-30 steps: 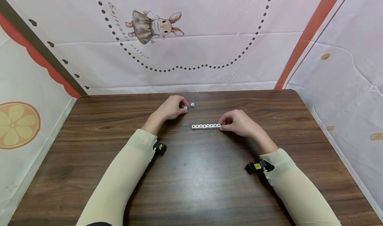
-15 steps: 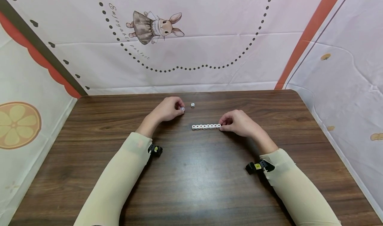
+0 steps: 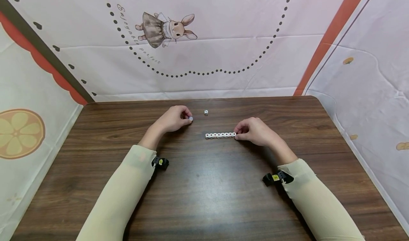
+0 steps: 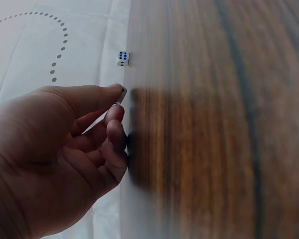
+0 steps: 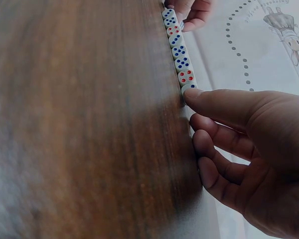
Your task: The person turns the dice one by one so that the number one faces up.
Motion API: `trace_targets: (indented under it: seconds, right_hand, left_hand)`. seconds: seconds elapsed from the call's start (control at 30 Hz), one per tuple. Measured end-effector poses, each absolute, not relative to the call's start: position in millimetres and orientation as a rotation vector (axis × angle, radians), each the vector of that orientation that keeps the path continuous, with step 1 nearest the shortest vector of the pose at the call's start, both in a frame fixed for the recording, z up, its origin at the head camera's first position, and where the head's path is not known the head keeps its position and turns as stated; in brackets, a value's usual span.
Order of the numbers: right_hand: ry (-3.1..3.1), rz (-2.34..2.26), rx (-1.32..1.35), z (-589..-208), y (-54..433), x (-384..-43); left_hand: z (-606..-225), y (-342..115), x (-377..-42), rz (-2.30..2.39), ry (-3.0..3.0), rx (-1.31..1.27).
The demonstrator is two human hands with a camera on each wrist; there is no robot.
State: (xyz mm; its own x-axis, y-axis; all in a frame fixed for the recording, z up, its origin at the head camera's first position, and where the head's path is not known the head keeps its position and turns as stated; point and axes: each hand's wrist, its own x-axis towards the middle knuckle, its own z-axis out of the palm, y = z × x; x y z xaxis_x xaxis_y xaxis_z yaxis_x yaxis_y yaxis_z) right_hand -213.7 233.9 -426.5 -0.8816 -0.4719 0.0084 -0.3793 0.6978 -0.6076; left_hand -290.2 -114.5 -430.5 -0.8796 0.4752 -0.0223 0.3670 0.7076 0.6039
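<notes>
My left hand (image 3: 174, 118) pinches a white die (image 3: 190, 119) between thumb and forefinger, low over the back of the table. In the left wrist view only a sliver of that die shows at the thumb tip. A straight row of white dice (image 3: 220, 135) lies to its right, with the single-pip faces up. At the row's right end my right hand (image 3: 254, 131) holds the last die (image 5: 189, 88) with thumb and forefinger. Blue and red pips show along the row's side in the right wrist view. One more die (image 3: 206, 112) sits alone behind the row.
The brown wooden table (image 3: 204, 198) ends at the back against a printed cloth (image 3: 223, 49) with a rabbit on it. More cloth hangs at the left and right. A black camera is strapped to each wrist.
My left hand has moved left and slightly toward me with the die, which has turned between the fingers. The right hand, the row and the lone die have stayed in place.
</notes>
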Motion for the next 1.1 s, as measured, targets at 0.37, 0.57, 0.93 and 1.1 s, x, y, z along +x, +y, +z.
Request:
trace_targets:
  seconds: [0.37, 0.57, 0.93, 1.1]
  right_hand:
    - [2.762, -0.932, -0.706, -426.4, 234.2, -214.6]
    - [2.760, -0.934, -0.711, -426.3, 234.3, -214.7]
    - [2.759, -0.938, -0.702, -426.7, 234.4, -213.8]
    - [2.762, -0.932, -0.704, -426.9, 234.6, -213.9]
  left_hand:
    - [-431.4, -121.8, -288.7, 0.875, 2.741, 0.674]
    - [-431.9, -123.2, -288.6, 0.860, 2.744, 0.665]
    - [-433.6, -122.9, -288.1, 0.918, 2.723, 0.673]
    - [-433.2, -121.4, -288.2, 0.904, 2.738, 0.714]
